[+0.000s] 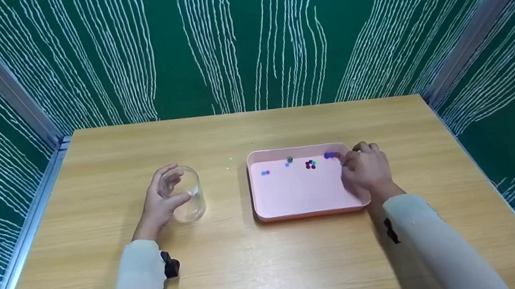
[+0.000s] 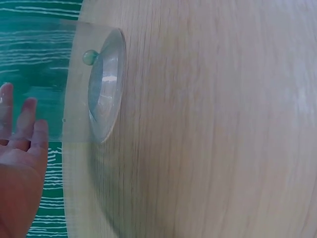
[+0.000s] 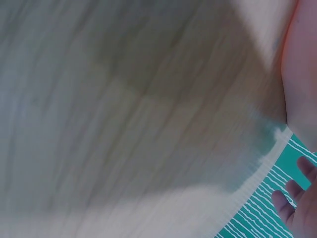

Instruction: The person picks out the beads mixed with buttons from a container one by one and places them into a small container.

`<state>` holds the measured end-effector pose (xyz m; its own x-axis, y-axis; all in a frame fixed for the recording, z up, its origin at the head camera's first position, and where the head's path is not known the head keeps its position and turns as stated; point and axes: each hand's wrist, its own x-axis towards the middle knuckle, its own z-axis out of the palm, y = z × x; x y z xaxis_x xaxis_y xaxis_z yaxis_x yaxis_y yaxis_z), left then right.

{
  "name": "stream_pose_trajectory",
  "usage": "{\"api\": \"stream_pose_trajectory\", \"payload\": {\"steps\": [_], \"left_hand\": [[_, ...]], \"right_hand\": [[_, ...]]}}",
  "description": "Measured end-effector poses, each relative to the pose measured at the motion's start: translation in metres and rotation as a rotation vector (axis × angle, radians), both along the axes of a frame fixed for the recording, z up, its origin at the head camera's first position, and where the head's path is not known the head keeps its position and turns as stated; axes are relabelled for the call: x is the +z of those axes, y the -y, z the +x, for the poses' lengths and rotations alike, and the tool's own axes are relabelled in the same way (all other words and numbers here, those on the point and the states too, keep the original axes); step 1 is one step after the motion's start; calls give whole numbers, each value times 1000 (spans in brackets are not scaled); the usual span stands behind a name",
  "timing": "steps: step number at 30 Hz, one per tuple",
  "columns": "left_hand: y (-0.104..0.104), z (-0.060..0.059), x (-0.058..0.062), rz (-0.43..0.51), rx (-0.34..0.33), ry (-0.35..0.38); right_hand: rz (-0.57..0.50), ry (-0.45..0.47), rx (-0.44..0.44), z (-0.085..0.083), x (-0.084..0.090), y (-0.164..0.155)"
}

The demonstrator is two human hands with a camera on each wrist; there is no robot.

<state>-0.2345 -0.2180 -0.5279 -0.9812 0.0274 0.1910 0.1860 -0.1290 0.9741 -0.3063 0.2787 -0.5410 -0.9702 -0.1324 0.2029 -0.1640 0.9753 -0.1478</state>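
Note:
A clear glass (image 1: 190, 210) stands on the left part of the table, and my left hand (image 1: 161, 202) grips it round its side, thumb in front. One pale green bead (image 2: 90, 57) lies inside near its bottom in the left wrist view. A shallow pink tray (image 1: 297, 195) sits to the right. Along its far side lie several small coloured beads: dark red ones (image 1: 311, 165), purple ones (image 1: 329, 155) and a dark green one (image 1: 290, 159). My right hand (image 1: 368, 165) reaches over the tray's right wall, fingers bent down by the beads; whether they pinch one is hidden.
The wooden table (image 1: 237, 273) carries both vessels with a gap between them. A few tiny pale specks (image 1: 230, 159) lie behind that gap. Green walls (image 1: 168, 49) with white wavy lines enclose the back and sides.

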Motion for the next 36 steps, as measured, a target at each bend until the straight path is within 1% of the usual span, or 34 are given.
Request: {"api": "stream_pose_trajectory", "payload": {"steps": [5,12,16,20,23,29,36], "left_hand": [[0,-1,-2,3,-3,-4],[0,-2,0,-18,-11,18],[0,-2,1,-19,-31,27],[1,-1,0,0,-33,20],[0,-1,-1,15,-18,2],[-1,-1,-2,3,0,-11],[-1,-1,-3,8,-4,-19]], "right_hand": [[-3,-12,9,1,0,1],[-18,14,-10,2,3,2],[-40,-10,-3,3,4,1],[-55,-32,8,3,5,0],[-68,-22,4,4,7,1],[-79,-19,14,5,12,2],[-90,-10,13,5,15,5]]}}
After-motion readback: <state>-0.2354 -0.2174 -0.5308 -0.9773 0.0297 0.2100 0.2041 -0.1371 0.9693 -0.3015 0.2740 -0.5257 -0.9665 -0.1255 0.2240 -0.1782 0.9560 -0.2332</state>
